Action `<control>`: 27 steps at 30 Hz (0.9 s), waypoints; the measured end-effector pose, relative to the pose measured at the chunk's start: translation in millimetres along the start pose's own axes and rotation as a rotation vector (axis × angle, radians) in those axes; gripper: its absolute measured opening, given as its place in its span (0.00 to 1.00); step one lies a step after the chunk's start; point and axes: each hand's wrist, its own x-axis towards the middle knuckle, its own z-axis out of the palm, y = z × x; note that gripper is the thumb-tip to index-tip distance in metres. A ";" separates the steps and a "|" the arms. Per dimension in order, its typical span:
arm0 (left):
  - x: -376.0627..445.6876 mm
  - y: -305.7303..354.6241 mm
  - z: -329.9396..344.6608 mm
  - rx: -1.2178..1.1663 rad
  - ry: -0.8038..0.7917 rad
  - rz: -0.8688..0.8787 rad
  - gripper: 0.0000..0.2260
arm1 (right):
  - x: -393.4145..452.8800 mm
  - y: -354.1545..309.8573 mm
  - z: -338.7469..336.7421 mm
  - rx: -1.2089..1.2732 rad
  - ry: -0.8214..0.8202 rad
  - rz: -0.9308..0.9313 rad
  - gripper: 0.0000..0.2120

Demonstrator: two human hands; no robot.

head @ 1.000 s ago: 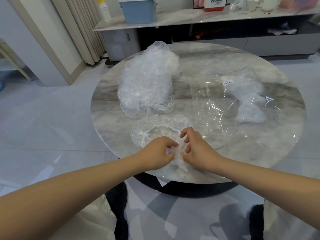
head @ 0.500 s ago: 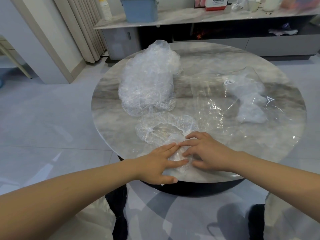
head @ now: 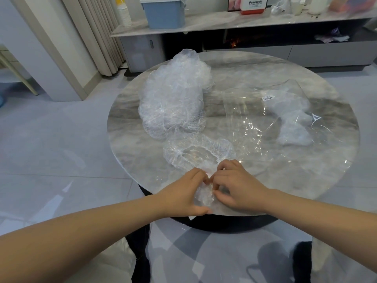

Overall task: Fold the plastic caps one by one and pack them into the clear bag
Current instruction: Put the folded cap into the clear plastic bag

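both hands' curled fingers [head: 206, 179] pinch a crumpled plastic cap [head: 204, 198], partly hiding it.

A blue lidded box [head: 165, 12] and a Panasonic carton [head: 255, 5] stand on the low cabinet [head: 224, 27].

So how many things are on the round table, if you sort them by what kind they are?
Pile of loose plastic caps: 1 (too tangled to count the caps in it)
Single caps lying apart from the pile: 2, the open cap and the folded cap gripped by the left hand and right hand
Clear bag: 1
Bundle of packed caps: 1
Total: 5
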 end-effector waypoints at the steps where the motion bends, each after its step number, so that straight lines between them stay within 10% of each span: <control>1: 0.3 -0.9 1.2 0.012 -0.007 0.017 0.28 | 0.0 -1.7 -0.1 0.027 0.010 0.036 0.13; 19: 19.8 -6.6 -5.0 -0.133 0.239 -0.355 0.06 | 19.4 -3.9 6.7 0.244 -0.009 0.417 0.12; 27: 18.2 -19.6 -9.9 0.378 0.301 0.081 0.08 | 26.7 -8.4 1.9 -0.036 -0.011 0.229 0.09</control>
